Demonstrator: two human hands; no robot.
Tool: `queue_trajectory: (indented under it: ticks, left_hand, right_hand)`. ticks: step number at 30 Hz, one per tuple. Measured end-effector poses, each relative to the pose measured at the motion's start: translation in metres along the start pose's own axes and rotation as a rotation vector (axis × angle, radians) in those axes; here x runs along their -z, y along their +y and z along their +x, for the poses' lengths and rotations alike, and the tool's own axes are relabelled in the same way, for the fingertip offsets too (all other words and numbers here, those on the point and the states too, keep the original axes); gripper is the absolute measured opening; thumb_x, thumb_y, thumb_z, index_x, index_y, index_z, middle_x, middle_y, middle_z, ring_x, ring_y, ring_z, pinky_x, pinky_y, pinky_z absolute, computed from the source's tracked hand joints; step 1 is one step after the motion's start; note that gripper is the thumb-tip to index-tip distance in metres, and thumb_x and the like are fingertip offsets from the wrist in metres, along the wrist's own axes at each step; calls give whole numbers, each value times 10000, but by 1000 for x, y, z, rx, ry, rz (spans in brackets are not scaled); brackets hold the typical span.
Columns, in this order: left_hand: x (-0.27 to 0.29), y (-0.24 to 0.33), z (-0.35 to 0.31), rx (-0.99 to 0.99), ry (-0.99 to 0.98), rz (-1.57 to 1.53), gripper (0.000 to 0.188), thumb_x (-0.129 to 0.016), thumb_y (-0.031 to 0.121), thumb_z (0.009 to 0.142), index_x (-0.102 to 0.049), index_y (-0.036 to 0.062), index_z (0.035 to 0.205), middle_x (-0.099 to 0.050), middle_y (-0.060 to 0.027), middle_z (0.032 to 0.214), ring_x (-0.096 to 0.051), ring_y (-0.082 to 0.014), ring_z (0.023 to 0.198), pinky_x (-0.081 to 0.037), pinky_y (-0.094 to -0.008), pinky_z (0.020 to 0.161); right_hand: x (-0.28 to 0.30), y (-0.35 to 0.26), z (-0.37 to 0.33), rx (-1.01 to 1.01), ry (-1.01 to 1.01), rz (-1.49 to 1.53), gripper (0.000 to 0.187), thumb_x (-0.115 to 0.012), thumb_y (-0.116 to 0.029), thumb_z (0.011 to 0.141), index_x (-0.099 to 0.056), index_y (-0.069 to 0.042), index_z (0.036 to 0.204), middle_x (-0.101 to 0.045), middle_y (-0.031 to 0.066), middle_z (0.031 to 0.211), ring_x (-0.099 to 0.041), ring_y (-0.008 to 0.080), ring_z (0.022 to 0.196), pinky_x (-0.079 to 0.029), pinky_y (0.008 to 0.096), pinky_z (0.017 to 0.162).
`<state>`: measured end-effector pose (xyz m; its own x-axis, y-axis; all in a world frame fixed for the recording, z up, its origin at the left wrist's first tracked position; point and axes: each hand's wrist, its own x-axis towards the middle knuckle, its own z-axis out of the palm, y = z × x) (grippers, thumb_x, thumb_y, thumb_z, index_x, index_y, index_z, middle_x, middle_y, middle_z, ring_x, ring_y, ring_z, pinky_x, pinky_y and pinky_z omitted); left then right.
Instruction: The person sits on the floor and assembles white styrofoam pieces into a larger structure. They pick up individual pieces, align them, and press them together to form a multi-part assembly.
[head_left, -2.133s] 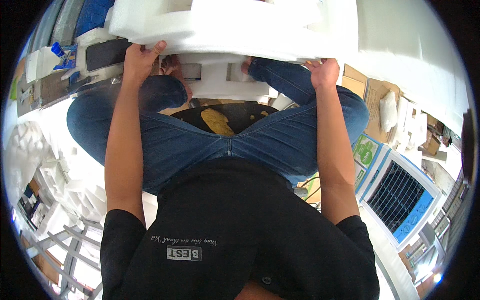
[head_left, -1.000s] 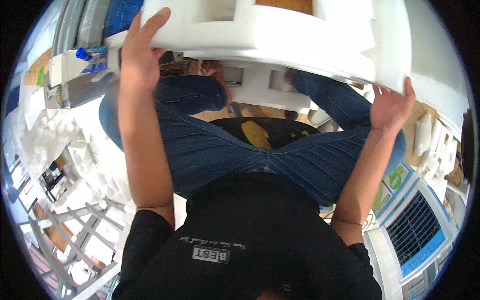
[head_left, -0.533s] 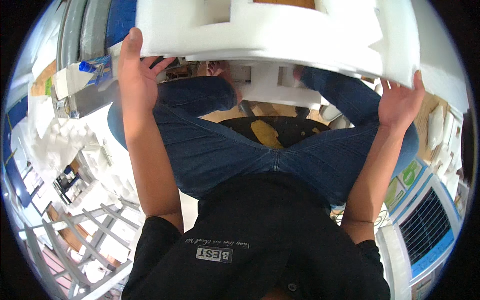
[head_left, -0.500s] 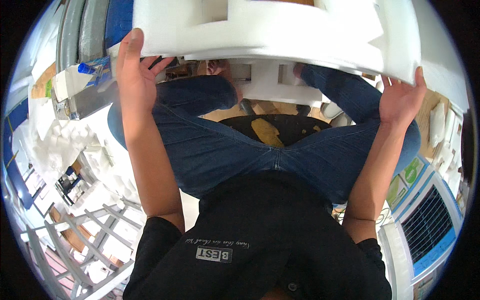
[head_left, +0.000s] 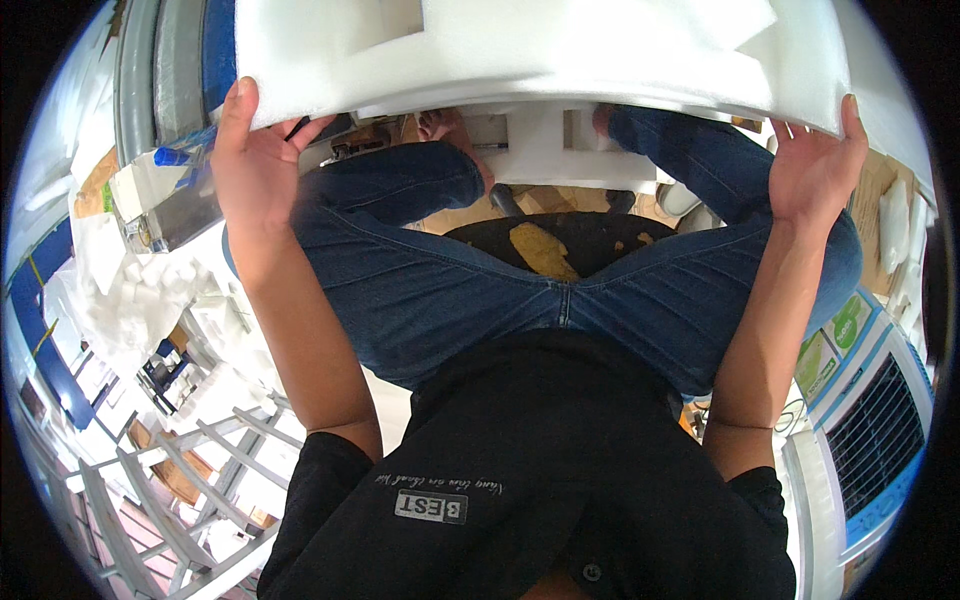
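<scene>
White foam slab with a squared cut-out (head_left: pixel 560 60) fills the space in front of me, across the top of my view, its far side running past the upper rim. I have it by its two near corners. My left hand (head_left: pixel 255 180) grasps the left corner: the thumb stands up against the side edge, while the fingers, slightly spread, reach beneath the near edge. My right hand (head_left: pixel 815 180) grasps the opposite corner, thumb upright along the outer side and fingers tucked behind the near edge, so their tips are hidden from me. The two hands are well apart, palms turned partly upward.

Below the near edge, between my lower legs, I see a second white foam piece with squared openings (head_left: pixel 540 145), partly covered by the slab. One bare foot (head_left: pixel 455 140) is just beside its left end. I sit with my knees wide in dark blue denim jeans (head_left: pixel 460 270), and between my thighs shows a black rounded seat with a ragged yellow patch (head_left: pixel 490 236).

To my left, a grey barred metal frame (head_left: pixel 190 470) stands near a heap of crumpled white packing material (head_left: pixel 120 300); farther forward are long grey wrapped rolls (head_left: pixel 180 70). To my right is a blue-and-white carton with a dark grid panel (head_left: pixel 875 440).
</scene>
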<state>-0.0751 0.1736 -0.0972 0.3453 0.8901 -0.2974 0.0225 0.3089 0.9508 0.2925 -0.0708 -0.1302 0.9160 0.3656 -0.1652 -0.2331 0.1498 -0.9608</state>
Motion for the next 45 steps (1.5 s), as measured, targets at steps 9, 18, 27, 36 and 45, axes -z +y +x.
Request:
queue_trajectory:
  ticks: [9, 18, 27, 36, 45]
  left_hand:
    - [-19, -8, -8, 14, 153, 17, 706, -700, 477, 945, -491, 8, 1430, -600, -175, 1352, -617, -312, 1203, -511, -493, 993]
    - [-8, 4, 5, 106, 37, 89, 641, -653, 492, 959, -514, 78, 1428, -614, -104, 1372, -642, -282, 1178, -513, -461, 971]
    - [-10, 11, 33, 204, -145, -5, 745, -591, 527, 985, -433, 8, 1495, -567, -220, 1435, -594, -415, 1297, -523, -638, 996]
    - [-12, -2, 32, 182, 1, 14, 727, -547, 505, 1009, -402, 16, 1527, -559, -204, 1448, -567, -408, 1319, -488, -630, 1028]
    - [9, -9, 36, 128, -137, 7, 723, -549, 510, 1027, -386, 36, 1549, -516, -189, 1496, -511, -377, 1377, -417, -584, 1113]
  right_hand:
    - [9, 6, 3, 19, -6, -16, 746, -650, -404, 963, -378, 53, 1486, -447, 207, 1516, -369, 360, 1452, -223, 534, 1213]
    - [6, -9, 9, -148, 32, 69, 743, -701, -348, 921, -421, 69, 1468, -486, 211, 1492, -424, 374, 1415, -252, 528, 1197]
    - [16, -17, 37, -193, -184, -49, 805, -752, -462, 878, -491, 73, 1420, -492, 245, 1449, -422, 360, 1409, -273, 522, 1205]
    - [31, -5, 47, -142, -143, -83, 664, -751, -412, 878, -596, 54, 1324, -598, 193, 1321, -529, 295, 1287, -338, 431, 1134]
    - [41, -7, 50, -172, -154, -179, 693, -732, -441, 880, -572, 50, 1343, -555, 215, 1334, -498, 303, 1309, -335, 416, 1126]
